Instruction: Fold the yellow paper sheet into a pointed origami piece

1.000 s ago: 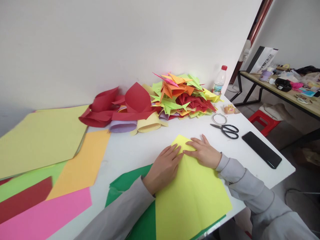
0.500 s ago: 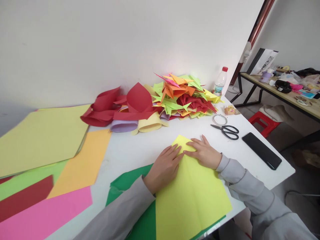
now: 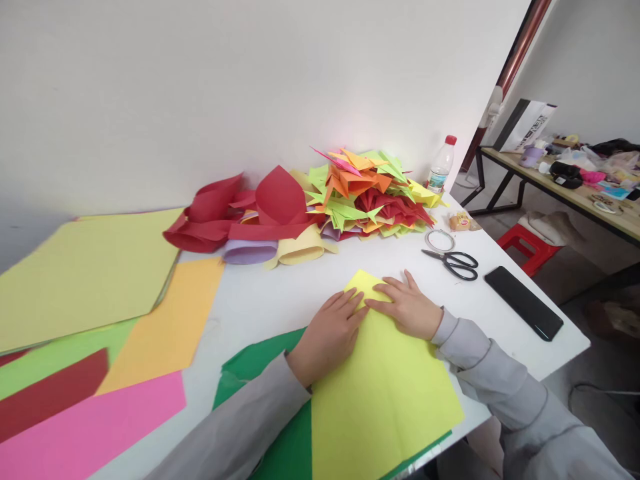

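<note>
A large yellow sheet of paper (image 3: 390, 400) lies in front of me with a crease down its length and its far end narrowed to a folded tip. My left hand (image 3: 327, 337) rests flat across the left edge near that tip, fingers stretched out. From the right, my right hand (image 3: 407, 307) lies on the folded area, its fingers spread and its index fingertip close to my left fingertips. Underneath is a green sheet (image 3: 285, 437), showing at the left and along the near right edge.
Coloured sheets (image 3: 90, 273) lie at the left. Rolled red paper shapes (image 3: 280, 200) and a pile of folded paper pieces (image 3: 360, 193) stand against the wall. Scissors (image 3: 457, 263), a tape roll (image 3: 440, 240), a phone (image 3: 523, 303) and a bottle (image 3: 441, 165) are on the right.
The view has shifted very slightly. Both hands stay on the yellow paper in nearly the same place, with only a small movement of the fingertips.
</note>
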`<state>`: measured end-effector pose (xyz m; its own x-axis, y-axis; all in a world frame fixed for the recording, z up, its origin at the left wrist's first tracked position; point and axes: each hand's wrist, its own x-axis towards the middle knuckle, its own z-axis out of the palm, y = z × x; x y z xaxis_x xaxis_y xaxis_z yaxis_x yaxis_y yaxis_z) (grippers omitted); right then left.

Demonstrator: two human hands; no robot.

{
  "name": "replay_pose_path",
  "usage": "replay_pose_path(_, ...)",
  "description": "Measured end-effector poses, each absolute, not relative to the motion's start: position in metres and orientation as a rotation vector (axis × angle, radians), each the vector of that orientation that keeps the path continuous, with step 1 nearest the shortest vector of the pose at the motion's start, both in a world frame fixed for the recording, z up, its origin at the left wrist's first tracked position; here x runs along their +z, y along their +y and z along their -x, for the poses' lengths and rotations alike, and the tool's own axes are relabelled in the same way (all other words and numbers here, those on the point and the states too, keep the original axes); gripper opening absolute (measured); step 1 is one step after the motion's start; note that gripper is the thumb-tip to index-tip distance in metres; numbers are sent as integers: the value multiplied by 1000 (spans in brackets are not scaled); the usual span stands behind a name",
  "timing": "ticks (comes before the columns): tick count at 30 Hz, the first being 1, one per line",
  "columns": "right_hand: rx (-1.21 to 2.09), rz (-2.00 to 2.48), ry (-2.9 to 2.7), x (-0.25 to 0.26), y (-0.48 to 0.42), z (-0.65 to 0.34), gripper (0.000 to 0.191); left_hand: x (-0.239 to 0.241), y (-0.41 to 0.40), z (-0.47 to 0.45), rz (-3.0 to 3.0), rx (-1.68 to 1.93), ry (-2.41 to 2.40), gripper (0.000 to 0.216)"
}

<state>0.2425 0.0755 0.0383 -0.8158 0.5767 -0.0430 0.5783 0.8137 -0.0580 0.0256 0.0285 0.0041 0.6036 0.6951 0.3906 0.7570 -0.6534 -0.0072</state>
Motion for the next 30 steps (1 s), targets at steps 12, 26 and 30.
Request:
replay_pose_path(12,-27,-949,2993,40,73,-240,51,6,28,-27,2626,-552,-1201,38)
replay_pose_path(26,124,-1010,3240,38,69,-239,43,4,29,-24,2669,-645,-1235,36)
replay_pose_path(30,66,-957,3264,37,69,-239,39,6,29,-25,2674,-664,-1239,36)
